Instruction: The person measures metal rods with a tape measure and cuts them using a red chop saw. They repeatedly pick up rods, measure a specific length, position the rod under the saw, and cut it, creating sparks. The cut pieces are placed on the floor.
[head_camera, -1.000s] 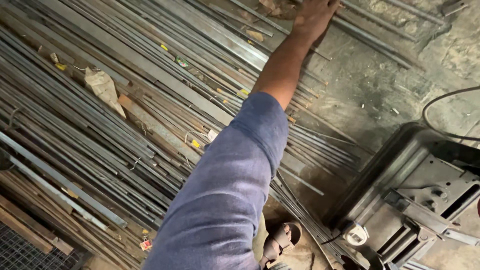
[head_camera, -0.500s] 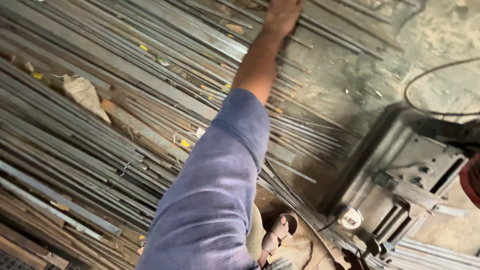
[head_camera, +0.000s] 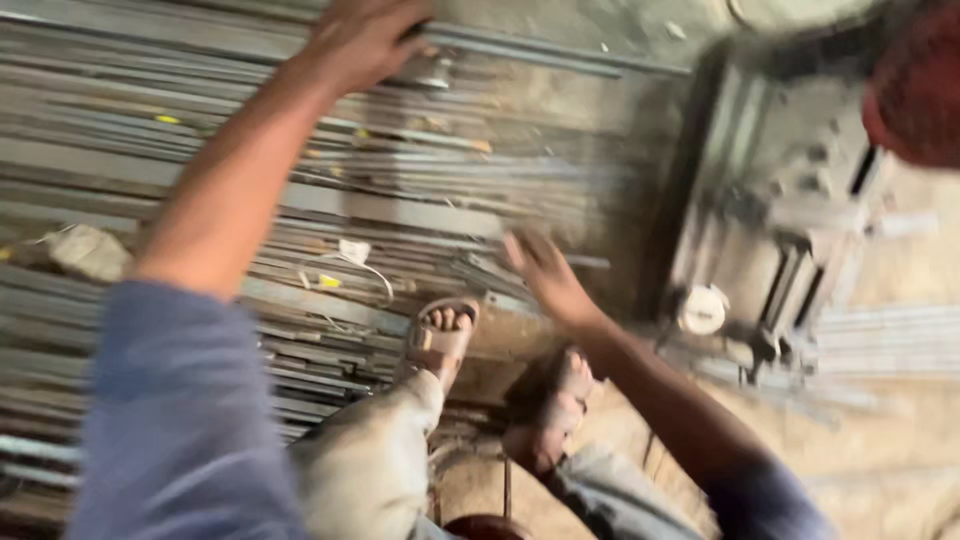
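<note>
Left hand (head_camera: 362, 40) on metal bar (head_camera: 520, 45), right hand (head_camera: 545, 275) spread

The view is blurred. The left hand (head_camera: 365, 40), at 11 o'clock, is closed on a metal bar (head_camera: 520, 45) atop the pile of rods (head_camera: 300, 190) that fills the left half. The right hand (head_camera: 548, 278), near centre, hangs open over the rod ends. Two sandalled feet (head_camera: 440, 335) stand at 6 o'clock. A grey machine (head_camera: 770, 200) sits at 2 o'clock.
</note>
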